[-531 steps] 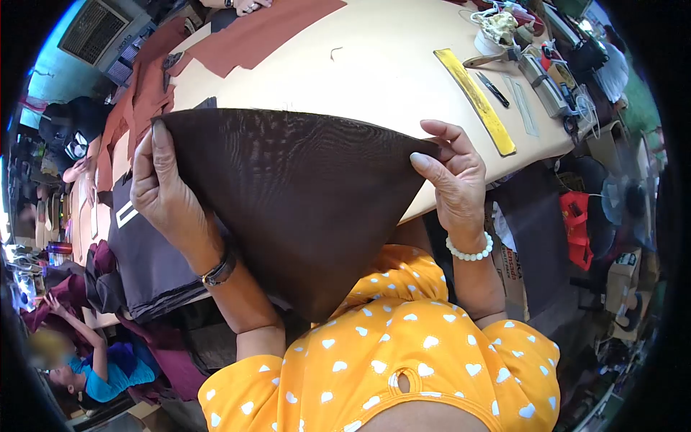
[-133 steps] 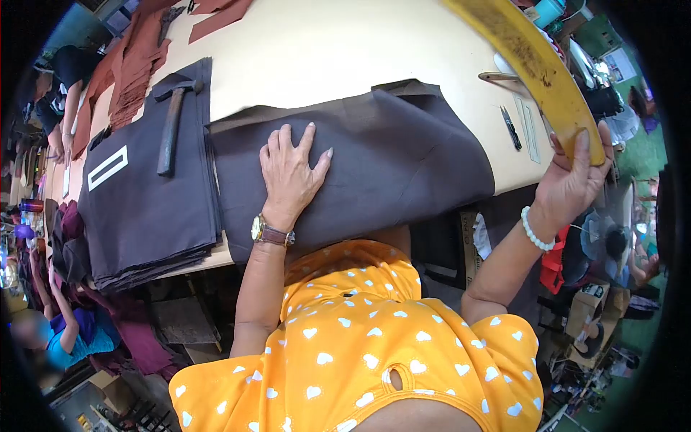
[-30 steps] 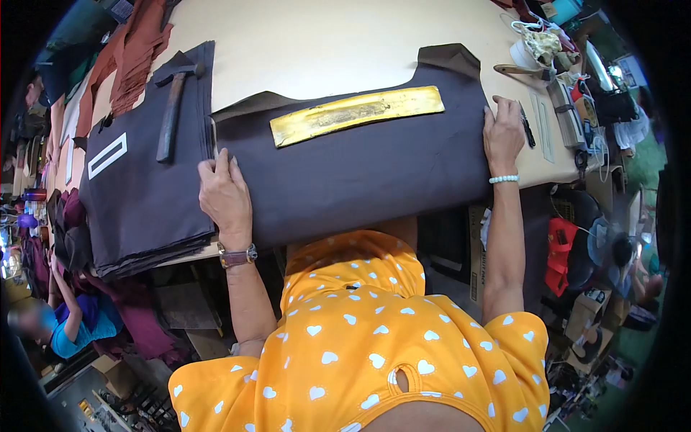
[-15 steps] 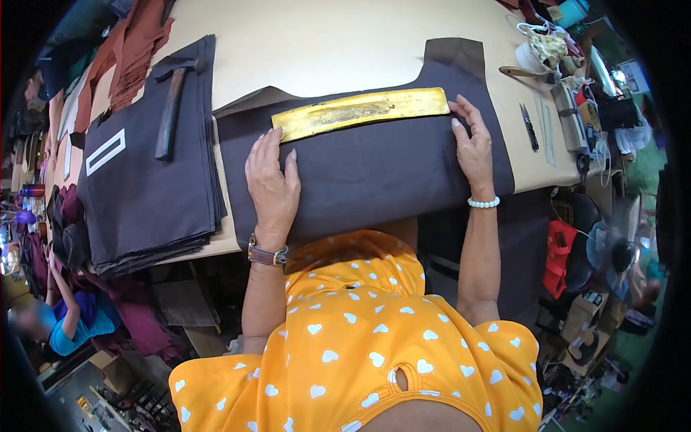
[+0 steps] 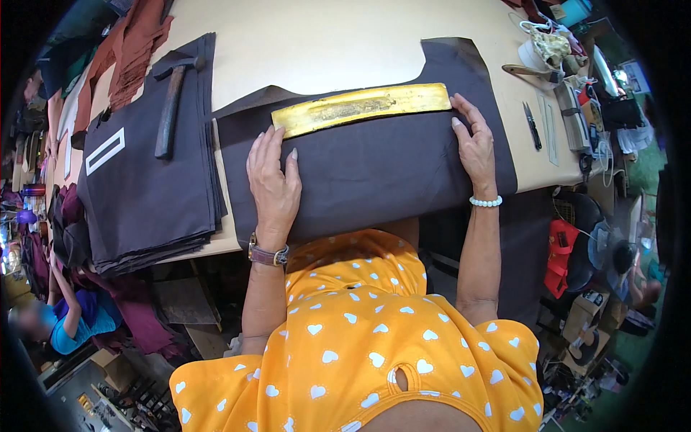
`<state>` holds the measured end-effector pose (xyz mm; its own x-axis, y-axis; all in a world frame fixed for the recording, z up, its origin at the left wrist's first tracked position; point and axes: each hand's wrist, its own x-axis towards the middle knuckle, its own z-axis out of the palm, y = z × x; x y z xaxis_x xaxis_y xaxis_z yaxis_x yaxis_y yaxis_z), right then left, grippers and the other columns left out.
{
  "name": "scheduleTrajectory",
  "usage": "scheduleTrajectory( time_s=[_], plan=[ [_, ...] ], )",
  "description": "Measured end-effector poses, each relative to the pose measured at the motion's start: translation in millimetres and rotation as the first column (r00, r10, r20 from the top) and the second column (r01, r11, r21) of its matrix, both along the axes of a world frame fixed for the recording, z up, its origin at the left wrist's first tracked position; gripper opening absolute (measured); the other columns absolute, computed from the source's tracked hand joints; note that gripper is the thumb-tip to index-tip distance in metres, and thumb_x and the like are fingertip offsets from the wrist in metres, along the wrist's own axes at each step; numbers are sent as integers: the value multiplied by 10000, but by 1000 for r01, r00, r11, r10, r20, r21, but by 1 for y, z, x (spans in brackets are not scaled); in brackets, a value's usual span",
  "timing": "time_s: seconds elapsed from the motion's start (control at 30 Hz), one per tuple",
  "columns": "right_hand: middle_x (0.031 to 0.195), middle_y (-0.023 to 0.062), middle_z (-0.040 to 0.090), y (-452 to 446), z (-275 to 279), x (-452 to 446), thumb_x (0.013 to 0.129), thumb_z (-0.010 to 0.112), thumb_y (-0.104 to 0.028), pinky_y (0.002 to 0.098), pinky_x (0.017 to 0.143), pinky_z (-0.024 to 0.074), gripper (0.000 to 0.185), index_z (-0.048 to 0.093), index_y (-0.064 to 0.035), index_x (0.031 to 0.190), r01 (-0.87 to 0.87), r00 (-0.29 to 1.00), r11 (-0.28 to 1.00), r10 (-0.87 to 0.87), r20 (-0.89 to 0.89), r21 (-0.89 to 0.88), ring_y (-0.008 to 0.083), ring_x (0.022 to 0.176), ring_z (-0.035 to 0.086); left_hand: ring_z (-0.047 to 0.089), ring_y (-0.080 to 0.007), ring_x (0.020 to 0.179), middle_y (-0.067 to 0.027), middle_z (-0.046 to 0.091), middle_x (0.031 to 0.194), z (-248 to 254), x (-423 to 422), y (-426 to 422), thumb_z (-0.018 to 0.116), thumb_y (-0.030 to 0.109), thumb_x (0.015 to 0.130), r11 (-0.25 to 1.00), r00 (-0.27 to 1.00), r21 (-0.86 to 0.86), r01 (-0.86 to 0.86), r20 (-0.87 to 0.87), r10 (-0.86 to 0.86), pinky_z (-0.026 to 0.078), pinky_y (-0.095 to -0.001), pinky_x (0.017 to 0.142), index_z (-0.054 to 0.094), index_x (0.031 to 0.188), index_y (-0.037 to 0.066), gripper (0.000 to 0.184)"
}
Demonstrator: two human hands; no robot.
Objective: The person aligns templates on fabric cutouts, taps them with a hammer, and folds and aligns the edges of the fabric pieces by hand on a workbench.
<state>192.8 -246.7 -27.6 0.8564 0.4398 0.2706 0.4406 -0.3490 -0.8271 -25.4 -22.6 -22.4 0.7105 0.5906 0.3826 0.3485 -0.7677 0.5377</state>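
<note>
A slightly curved yellow bar (image 5: 360, 110), worn dark along its middle, lies across a dark brown piece of fabric (image 5: 374, 162) on the table. My left hand (image 5: 273, 176) rests flat on the fabric, its fingertips at the bar's left end. At the other end is my right hand (image 5: 475, 144), fingers apart and slightly bent, the fingertips close to the bar's tip; whether they touch it I cannot tell. Neither hand is wrapped around anything. The fabric's near edge hangs toward my lap.
To the left lies a stack of dark fabric pieces (image 5: 144, 201) with a hammer (image 5: 170, 108) and a white rectangular frame (image 5: 105, 152) on top. Scissors (image 5: 531, 126), a brush (image 5: 529, 72) and a white pot (image 5: 534, 57) are at the right. Another person (image 5: 79, 317) is at lower left.
My right hand and the bar's right end have shifted very slightly right. The fabric's far right corner has moved a little as well. My left hand stays nearly in place.
</note>
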Motion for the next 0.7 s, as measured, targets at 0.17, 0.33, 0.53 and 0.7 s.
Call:
scheduleTrajectory(
  time_s=[0.17,0.33,0.53,0.7],
  plan=[
    [1134,94,609,-1,-1,0,812,560,-90,370,1001,342,246,637,-35,1039,12,979,987,21,203,-157,292,1145,488,447,-339,1168,-199,525,1204,-1,0,0,569,61,818,1000,1000,15,-6,-11,6,333,-394,998,543,1157,-7,347],
    [1137,103,607,-1,-1,2,808,569,-102,375,1003,341,249,644,-32,1034,3,980,987,29,195,-159,309,1148,482,453,-341,1155,-201,528,1198,1,0,1,568,67,823,1000,1000,-17,11,-20,-12,340,-394,989,545,1163,-8,349],
    [1139,107,605,0,1,-1,800,574,-118,380,1005,335,274,634,-21,1048,17,976,983,22,215,-180,315,1145,481,454,-335,1157,-199,530,1196,0,0,0,564,73,829,1000,1000,17,-6,-23,7,341,-392,991,548,1163,-7,344],
    [1160,105,595,0,2,-1,801,570,-124,387,1017,318,277,635,-24,1052,16,976,979,29,216,-202,310,1160,470,444,-332,1176,-196,524,1210,-3,-1,0,569,85,834,1000,1000,22,-12,-28,13,333,-390,1001,548,1172,4,348]
  ],
)
